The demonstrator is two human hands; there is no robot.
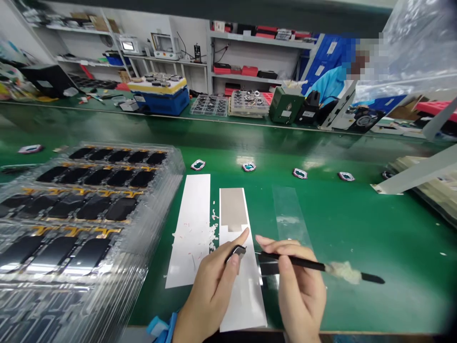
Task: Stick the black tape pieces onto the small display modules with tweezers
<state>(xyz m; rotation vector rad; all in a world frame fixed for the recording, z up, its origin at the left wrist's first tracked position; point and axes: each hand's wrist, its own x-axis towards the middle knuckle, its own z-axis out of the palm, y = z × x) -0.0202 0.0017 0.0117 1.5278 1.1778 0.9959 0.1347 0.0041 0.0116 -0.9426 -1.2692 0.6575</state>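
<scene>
From the head view we record the left hand [210, 290], thumb and fingers closed in a pinch on a small black-edged part [236, 252], above a white sheet [246, 305]. The right hand [300, 290] has its fingers curled firmly around a cotton-wrapped black stick [296, 262]. A plastic tray of dark panels [157, 190] sits left on the green bench [374, 228].

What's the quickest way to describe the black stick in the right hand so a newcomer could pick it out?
On the green workbench, beside a white sheet, the right hand holds a thin black stick. A fluffy white tuft wraps its shaft, with a black tip beyond, which sets it apart from everything nearby.
</scene>
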